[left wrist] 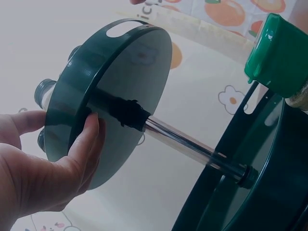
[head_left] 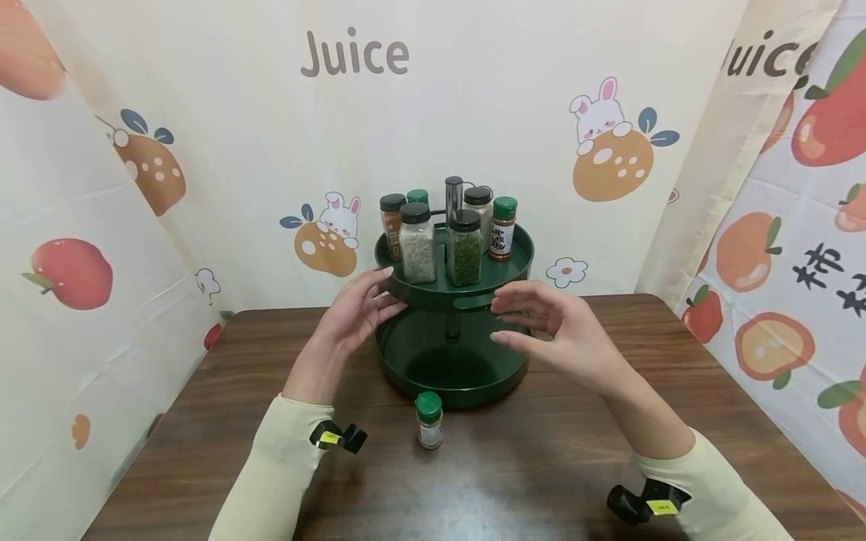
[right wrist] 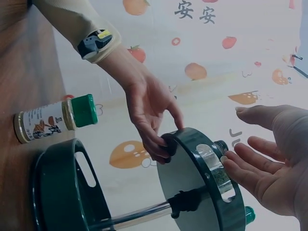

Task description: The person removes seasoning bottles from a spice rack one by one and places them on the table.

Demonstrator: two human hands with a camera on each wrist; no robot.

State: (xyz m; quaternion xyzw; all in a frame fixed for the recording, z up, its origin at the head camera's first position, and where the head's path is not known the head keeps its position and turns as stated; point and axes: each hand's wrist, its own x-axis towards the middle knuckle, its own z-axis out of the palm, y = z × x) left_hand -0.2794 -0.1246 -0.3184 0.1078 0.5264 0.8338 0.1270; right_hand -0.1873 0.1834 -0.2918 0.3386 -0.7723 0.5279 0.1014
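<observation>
Nearest, a green-capped seasoning jar [head_left: 429, 432] is seen upright on the table [head_left: 541, 458], just in front of the lower tray [head_left: 460, 398] and nearer to the left hand. Beyond it, the upper tray [head_left: 422, 295] of the two-tier rack is flanked by both hands, its post [head_left: 452, 327] standing upright between the tiers. The tray's near left edge is gripped by the left hand [head_left: 352, 319], with fingertips tucked beneath. By the right hand [head_left: 561, 330] nothing is held: its fingers are loosely bent, thumb apart, tips pointed leftward beside the near right rim; whether the rim is touched cannot be told. The handle slot [head_left: 473, 302] lies between them, closer to the right grip. Farther back, a herb jar [head_left: 465, 255], a white-grained jar [head_left: 418, 252] and other containers are carried on the upper tray.
</observation>
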